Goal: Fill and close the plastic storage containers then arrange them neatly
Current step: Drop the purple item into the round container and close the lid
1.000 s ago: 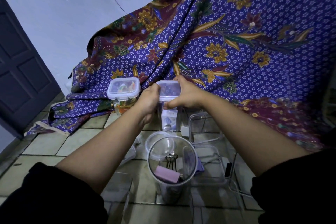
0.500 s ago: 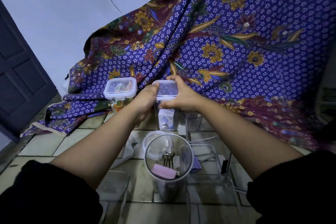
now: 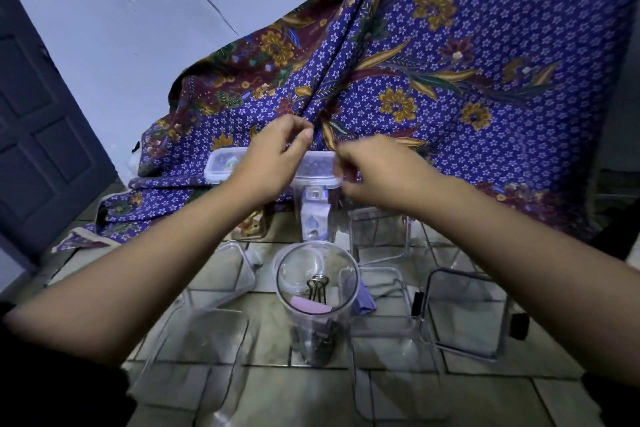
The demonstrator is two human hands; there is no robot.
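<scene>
Left hand [image 3: 273, 156] hovers over the tall lidded container [image 3: 313, 218], fingers curled and holding nothing. Right hand [image 3: 374, 172], blurred, curls at the 3 o'clock edge of the lid [image 3: 317, 166]; I cannot tell whether it grips. That container stands on the tiled floor [image 3: 277, 388], at 12 o'clock from the open round jar [image 3: 317, 291].

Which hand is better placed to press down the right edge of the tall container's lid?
Right, probably. The right hand has fingertips at the right edge of the lid; the left hand is over its left side, fingers curled, and would have to cross.
</scene>
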